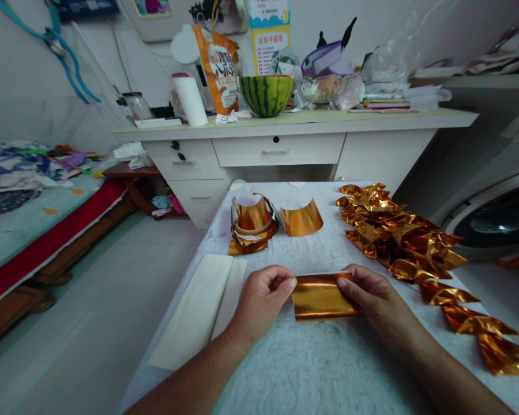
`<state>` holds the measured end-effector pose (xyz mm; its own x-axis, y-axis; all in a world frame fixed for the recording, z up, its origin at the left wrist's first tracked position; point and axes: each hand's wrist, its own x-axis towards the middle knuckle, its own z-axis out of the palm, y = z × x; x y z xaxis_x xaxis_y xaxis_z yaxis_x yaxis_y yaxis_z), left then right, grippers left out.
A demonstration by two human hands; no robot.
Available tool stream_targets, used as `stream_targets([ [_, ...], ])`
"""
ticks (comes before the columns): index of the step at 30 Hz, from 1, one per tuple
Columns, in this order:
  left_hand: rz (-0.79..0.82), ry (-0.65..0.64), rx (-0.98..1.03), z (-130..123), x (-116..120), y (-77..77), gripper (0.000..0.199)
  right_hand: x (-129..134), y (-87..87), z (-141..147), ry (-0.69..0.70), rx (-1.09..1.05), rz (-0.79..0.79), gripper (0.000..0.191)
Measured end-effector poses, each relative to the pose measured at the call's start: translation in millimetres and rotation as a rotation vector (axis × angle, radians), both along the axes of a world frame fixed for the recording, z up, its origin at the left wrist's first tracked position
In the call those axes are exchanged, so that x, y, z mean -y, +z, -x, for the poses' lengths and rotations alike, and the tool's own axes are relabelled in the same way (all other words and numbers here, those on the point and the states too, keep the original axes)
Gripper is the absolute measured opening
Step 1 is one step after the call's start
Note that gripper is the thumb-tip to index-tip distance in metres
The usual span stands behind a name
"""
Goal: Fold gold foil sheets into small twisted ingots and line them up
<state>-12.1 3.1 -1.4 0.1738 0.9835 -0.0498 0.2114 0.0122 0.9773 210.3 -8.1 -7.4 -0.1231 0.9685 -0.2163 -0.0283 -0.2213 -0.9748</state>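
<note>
A rectangular sheet of shiny gold foil paper [324,298] is stretched between my two hands, just above the cloth-covered table. My left hand [266,297] pinches its upper left corner between thumb and fingers. At the opposite upper corner, my right hand [369,291] grips it with the thumb on top. Beyond my hands lie a curled stack of gold foil sheets [253,222] and a single curved gold sheet [303,219]. Flat white paper sheets [194,311] rest left of my left hand. Many folded gold foil pieces [398,236] are heaped along the right side.
Behind the table stands a white desk [281,147] bearing a cut watermelon [266,95], an orange snack pouch [219,72] and a white paper roll [190,101]. A bed [69,230] is on the left. A washing machine [497,196] stands at the right.
</note>
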Motion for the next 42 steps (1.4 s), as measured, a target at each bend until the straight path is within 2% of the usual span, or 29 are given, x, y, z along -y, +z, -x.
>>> stream_targets([
  [13,-0.055,0.008,-0.059,1.1,1.3,-0.8,0.02,-0.3,-0.1,0.0,0.001,0.039,-0.017,0.039],
  [24,-0.108,0.032,-0.158,-4.8,-0.7,-2.1,0.02,-1.5,0.8,3.9,-0.002,0.208,-0.07,0.04],
  [27,-0.159,0.026,-0.267,-6.7,-2.5,-4.3,0.02,-2.6,-4.9,4.8,-0.015,0.284,-0.115,0.032],
  [31,-0.265,0.003,-0.488,-8.9,-5.2,-3.8,0.018,-3.9,-12.2,6.4,-0.083,0.553,-0.23,0.017],
  [35,-0.311,-0.028,-0.659,-10.8,-6.8,-3.1,0.017,-5.0,-12.2,9.4,-0.103,0.752,-0.314,0.022],
  [42,-0.35,-0.068,-0.855,-13.1,-5.8,-7.4,0.015,-7.1,-11.5,12.5,-0.039,0.922,-0.305,0.023],
])
